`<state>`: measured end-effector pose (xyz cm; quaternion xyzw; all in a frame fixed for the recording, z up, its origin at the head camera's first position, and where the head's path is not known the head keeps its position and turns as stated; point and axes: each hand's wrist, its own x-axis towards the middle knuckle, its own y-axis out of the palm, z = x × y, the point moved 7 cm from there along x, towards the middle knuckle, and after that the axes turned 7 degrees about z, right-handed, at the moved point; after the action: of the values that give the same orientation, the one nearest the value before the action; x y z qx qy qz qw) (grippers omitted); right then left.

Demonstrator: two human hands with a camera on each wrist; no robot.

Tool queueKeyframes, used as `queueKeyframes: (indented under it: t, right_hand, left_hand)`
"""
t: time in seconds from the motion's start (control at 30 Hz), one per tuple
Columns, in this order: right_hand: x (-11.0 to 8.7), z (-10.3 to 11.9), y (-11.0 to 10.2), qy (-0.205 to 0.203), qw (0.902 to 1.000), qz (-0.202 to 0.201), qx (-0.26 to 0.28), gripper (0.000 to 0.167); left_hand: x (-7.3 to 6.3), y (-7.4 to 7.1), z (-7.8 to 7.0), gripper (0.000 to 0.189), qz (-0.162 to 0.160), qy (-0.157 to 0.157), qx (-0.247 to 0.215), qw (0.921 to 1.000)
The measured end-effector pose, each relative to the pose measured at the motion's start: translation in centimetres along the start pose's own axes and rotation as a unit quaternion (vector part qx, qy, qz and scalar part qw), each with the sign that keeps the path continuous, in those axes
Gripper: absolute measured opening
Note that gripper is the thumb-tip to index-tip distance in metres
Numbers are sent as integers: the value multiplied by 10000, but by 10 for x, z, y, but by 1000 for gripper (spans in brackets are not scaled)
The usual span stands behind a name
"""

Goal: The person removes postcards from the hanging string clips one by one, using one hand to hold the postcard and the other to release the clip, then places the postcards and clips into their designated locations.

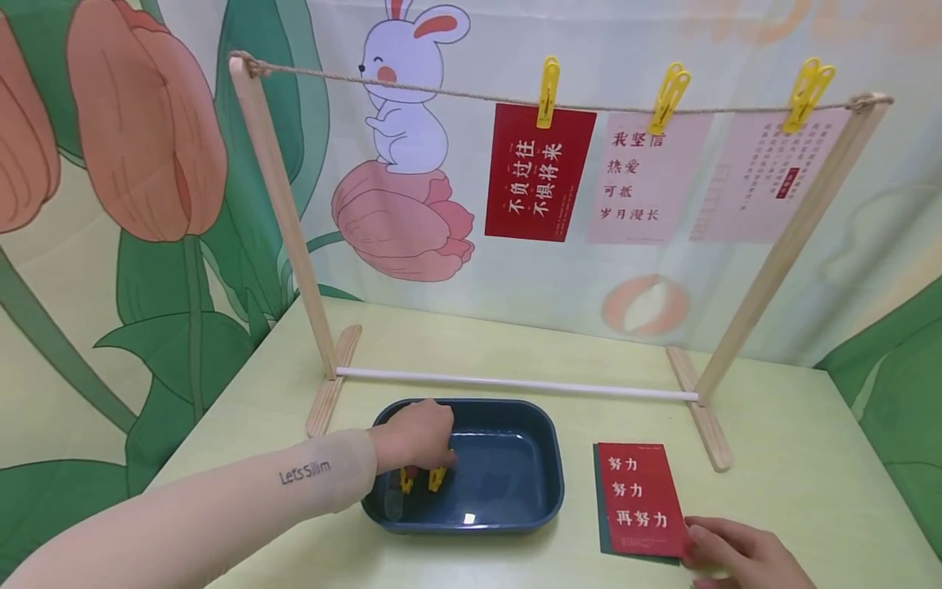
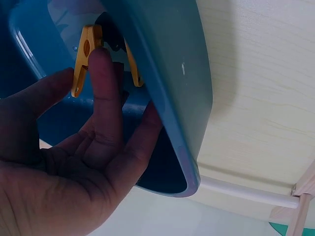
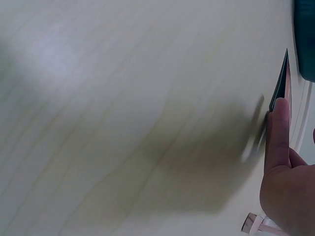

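Note:
My left hand [image 1: 415, 433] reaches into a dark blue basin [image 1: 555, 483], fingers pointing down. Between its thumb and index finger is a yellow clothespin [image 2: 88, 54], the thumb tip at one leg and the index finger over the other. A second yellow clothespin [image 2: 132, 61] lies beside it, partly hidden by the basin wall. At the lower right, my right hand [image 1: 743, 556] pinches the lower right corner of a red card [image 1: 639, 499] with white lettering. Dark green card [image 1: 602, 511] shows along the red one's left and bottom edges.
Behind the basin stands a wooden frame [image 1: 283, 213] with a white crossbar [image 1: 515, 383]. From its twine [image 1: 441, 92] hang a red card [image 1: 537, 180] and two pink cards [image 1: 648, 184], each under a yellow clothespin [image 1: 548, 92]. A printed cloth [image 1: 280, 147] covers the background.

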<state>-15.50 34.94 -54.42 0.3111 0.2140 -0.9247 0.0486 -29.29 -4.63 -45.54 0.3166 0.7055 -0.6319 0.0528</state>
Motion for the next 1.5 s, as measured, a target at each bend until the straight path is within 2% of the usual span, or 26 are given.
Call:
queueKeyframes:
  t: [0.27, 0.4, 0.8, 1.3, 1.5]
  right_hand:
    - [-4, 6, 1, -181, 9990, 28, -413, 82]
    - [-6, 9, -1, -241, 9984, 37, -508, 76]
    - [-8, 22, -6, -475, 9989, 58, -19, 66]
    - [-5, 31, 6, -640, 9975, 279, -48, 64]
    - [-4, 35, 12, -617, 9977, 267, 15, 65]
  left_hand:
    - [-5, -2, -1, 33, 29, -123, 82, 9999]
    - [-4, -1, 0, 34, 74, -152, 142, 9998]
    - [9, -2, 9, 34, 165, -365, 220, 9990]
    - [3, -5, 8, 31, 12, -354, 402, 9986]
    - [5, -6, 13, 33, 89, -401, 282, 9988]
